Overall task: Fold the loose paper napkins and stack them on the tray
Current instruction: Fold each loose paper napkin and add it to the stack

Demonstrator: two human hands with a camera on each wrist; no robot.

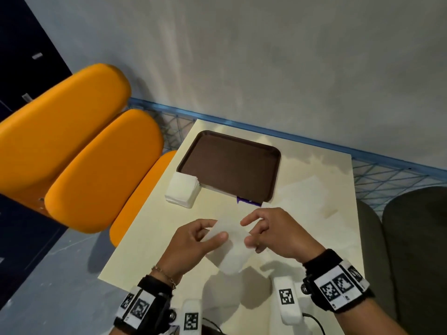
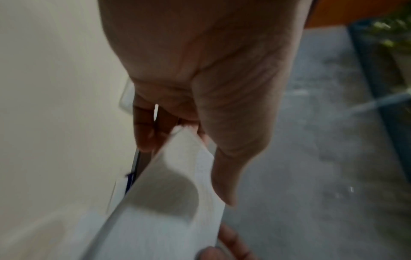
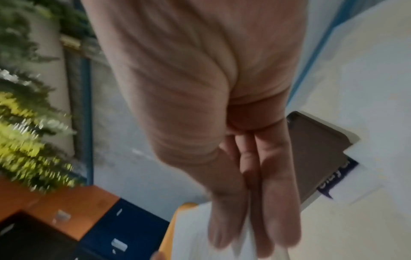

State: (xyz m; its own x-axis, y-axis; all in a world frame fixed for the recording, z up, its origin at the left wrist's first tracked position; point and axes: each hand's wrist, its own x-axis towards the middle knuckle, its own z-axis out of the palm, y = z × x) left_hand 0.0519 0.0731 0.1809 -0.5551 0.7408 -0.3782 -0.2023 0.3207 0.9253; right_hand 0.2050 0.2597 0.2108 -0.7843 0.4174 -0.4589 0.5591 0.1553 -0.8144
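Observation:
I hold one white paper napkin (image 1: 229, 250) above the near half of the cream table. My left hand (image 1: 193, 240) pinches its left edge between thumb and fingers; the napkin (image 2: 169, 202) hangs bent below that thumb. My right hand (image 1: 268, 233) pinches the right edge, the napkin (image 3: 200, 228) showing between its fingers (image 3: 280, 202). A brown tray (image 1: 229, 165) with nothing on it lies at the far side of the table. A white stack of napkins (image 1: 182, 189) sits at the tray's near left corner. A loose unfolded napkin (image 1: 304, 192) lies flat right of the tray.
A purple-printed packet (image 1: 249, 201) pokes out under the tray's near edge. Orange seats (image 1: 84, 146) stand left of the table, grey seats (image 1: 416, 238) on the right. A blue rail (image 1: 290, 136) and a grey wall close the far side.

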